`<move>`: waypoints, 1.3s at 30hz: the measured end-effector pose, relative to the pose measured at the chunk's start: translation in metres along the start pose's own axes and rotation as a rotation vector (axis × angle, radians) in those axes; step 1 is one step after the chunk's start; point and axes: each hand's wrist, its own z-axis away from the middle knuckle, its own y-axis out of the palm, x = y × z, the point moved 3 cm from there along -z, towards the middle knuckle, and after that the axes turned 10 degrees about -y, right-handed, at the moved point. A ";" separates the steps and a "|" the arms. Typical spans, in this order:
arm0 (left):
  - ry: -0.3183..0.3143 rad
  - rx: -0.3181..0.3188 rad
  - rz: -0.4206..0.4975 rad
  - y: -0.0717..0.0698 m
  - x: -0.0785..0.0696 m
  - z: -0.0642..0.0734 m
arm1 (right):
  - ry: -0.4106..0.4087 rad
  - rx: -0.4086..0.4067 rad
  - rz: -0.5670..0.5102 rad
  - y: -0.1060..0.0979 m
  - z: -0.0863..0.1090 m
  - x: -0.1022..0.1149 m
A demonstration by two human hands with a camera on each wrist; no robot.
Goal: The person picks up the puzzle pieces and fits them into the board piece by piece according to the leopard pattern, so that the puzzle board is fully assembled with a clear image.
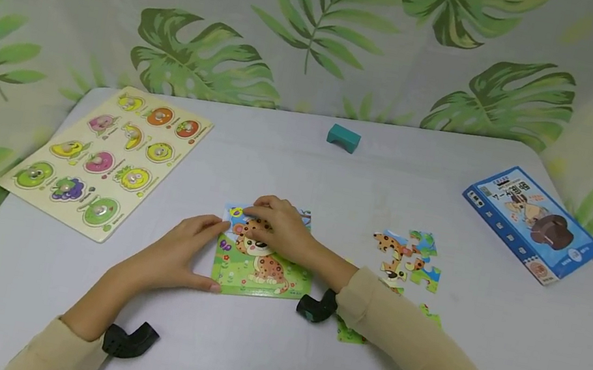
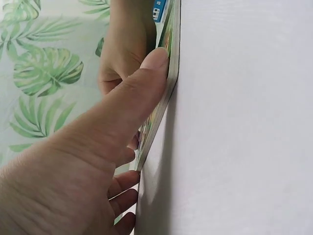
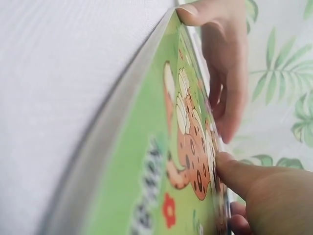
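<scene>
A flat jigsaw puzzle board (image 1: 233, 276) with a cartoon leopard on green grass lies at the middle of the table. Along its left edge, my left hand (image 1: 173, 259) spreads thumb and fingers; the thumb (image 2: 155, 59) touches the lower left corner. Over the board's upper part is my right hand (image 1: 285, 229), its thumb (image 3: 227, 164) and fingertips at the picture's surface around the leopard's head. That hand covers part of the head and the upper right of the board. In the right wrist view the leopard's spotted body (image 3: 193, 161) shows plainly.
Loose jigsaw pieces (image 1: 424, 273) lie right of the board, some partly under the right sleeve (image 1: 397, 322). A wooden fruit puzzle (image 1: 118, 200) lies at left, a blue box (image 1: 534, 223) at right, and a teal arch block (image 1: 344, 137) at the back.
</scene>
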 end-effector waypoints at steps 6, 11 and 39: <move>-0.007 0.008 -0.038 -0.003 0.001 -0.004 | 0.004 -0.012 0.048 0.002 -0.002 0.004; -0.016 0.006 -0.042 -0.004 0.002 -0.006 | 0.038 0.042 0.034 0.001 -0.002 0.010; -0.045 0.017 -0.045 0.001 0.002 -0.009 | 0.153 -0.451 -0.074 -0.120 0.142 -0.028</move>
